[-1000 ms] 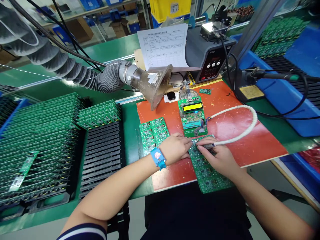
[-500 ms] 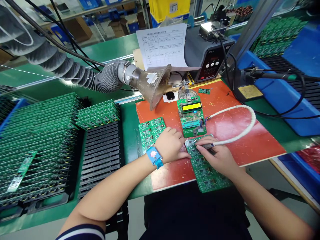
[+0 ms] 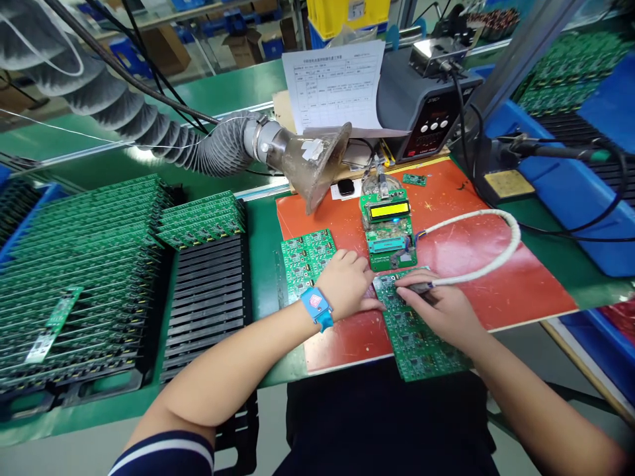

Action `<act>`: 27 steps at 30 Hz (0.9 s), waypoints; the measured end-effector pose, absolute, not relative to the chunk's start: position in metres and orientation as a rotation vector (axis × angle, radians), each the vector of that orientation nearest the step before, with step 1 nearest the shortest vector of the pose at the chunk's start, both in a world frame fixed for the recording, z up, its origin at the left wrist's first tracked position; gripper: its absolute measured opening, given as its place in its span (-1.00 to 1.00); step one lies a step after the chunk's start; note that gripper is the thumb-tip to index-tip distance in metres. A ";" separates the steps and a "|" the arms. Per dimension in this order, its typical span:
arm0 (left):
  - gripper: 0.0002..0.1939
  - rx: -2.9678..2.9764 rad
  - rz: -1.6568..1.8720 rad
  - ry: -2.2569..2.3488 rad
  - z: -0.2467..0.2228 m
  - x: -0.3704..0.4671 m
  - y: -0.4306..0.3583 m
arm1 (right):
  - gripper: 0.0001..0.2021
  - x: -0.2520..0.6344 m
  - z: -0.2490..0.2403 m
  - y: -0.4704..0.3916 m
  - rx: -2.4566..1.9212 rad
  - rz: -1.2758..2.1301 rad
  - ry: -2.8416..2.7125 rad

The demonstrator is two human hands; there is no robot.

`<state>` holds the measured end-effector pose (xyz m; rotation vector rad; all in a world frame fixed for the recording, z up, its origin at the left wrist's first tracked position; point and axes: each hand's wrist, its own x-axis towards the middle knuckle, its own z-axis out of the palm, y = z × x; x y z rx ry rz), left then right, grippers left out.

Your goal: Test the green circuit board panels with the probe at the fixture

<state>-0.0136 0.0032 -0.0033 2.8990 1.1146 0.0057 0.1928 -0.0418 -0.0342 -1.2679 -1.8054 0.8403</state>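
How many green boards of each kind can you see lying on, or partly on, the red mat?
Large panels: 2
Board with a yellow screen: 1
Small loose board: 1
Total: 4

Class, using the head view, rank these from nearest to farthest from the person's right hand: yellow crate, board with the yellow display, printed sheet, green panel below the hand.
From the right hand:
1. Green panel: directly below the hand.
2. Board with the yellow display: just beyond, leftward.
3. Printed sheet: farther back, left.
4. Yellow crate: background, behind the sheet.
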 end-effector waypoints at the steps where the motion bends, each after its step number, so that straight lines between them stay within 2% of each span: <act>1: -0.28 2.900 0.006 1.113 -0.003 -0.014 0.003 | -0.89 0.194 -0.032 -0.041 -1.281 0.858 -1.808; 11: -0.28 2.920 0.005 1.102 -0.006 -0.014 0.004 | -0.82 0.187 -0.027 -0.013 -1.305 0.952 -1.681; 27: -0.27 2.932 0.029 1.096 -0.009 -0.013 0.005 | -0.92 0.183 -0.039 -0.012 -1.229 0.691 -1.892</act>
